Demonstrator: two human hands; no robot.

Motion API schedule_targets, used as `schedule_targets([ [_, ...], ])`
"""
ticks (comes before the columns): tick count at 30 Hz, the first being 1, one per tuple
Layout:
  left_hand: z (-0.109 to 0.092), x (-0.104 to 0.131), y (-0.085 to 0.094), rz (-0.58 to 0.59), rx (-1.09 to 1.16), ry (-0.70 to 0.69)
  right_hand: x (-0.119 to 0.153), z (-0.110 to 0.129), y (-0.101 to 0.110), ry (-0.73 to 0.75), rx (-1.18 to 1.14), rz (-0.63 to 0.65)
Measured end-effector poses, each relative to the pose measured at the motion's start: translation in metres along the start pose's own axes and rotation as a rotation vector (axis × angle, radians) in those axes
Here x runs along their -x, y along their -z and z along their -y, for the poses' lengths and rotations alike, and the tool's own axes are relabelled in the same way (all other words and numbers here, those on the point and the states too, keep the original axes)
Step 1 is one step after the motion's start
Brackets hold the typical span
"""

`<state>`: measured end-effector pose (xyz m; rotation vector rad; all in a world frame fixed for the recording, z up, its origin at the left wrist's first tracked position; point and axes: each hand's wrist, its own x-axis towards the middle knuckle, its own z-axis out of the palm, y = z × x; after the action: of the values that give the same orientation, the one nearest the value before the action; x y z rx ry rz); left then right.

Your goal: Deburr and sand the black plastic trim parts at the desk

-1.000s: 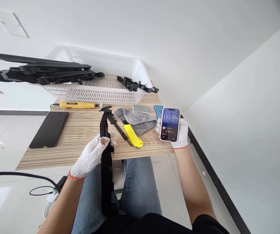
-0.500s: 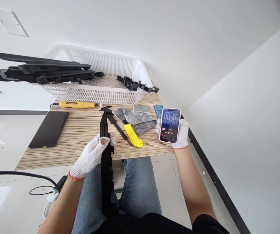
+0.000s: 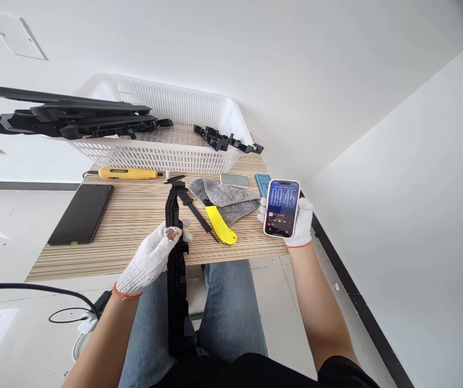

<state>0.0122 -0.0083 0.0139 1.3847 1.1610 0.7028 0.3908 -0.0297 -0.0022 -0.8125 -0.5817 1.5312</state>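
In a white knit glove, my left hand [image 3: 153, 250] is closed round a long black plastic part [image 3: 177, 291], held upright from my lap to above the table's front edge. My right hand [image 3: 302, 223], gloved too, grips a smartphone [image 3: 282, 210] with its lit screen, reading 09:45, towards me. Between the hands, a yellow-handled utility knife [image 3: 221, 225] lies partly over a grey cloth [image 3: 231, 196]. A black caliper [image 3: 196, 209] rests just right of the plastic part's top end.
Behind stands a white plastic basket [image 3: 154, 153] with several long black parts [image 3: 82, 116] jutting out leftward and smaller black parts [image 3: 223, 140] at right. A yellow pen-like power tool [image 3: 128, 173], a dark tablet [image 3: 82, 214], a small pale device [image 3: 234, 180] and a blue card [image 3: 262, 184] lie on the table [image 3: 130, 231].
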Motion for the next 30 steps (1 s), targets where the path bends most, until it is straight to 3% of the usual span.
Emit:
schedule_targets([
  [21, -0.0082, 0.0036, -0.0016, -0.023, 0.013, 0.013, -0.0011, -0.0013, -0.0051, 0.017, 0.008, 0.034],
  [30, -0.0017, 0.0015, -0.0001, -0.018, -0.005, -0.010, -0.0013, -0.0019, 0.0002, -0.011, -0.030, 0.070],
])
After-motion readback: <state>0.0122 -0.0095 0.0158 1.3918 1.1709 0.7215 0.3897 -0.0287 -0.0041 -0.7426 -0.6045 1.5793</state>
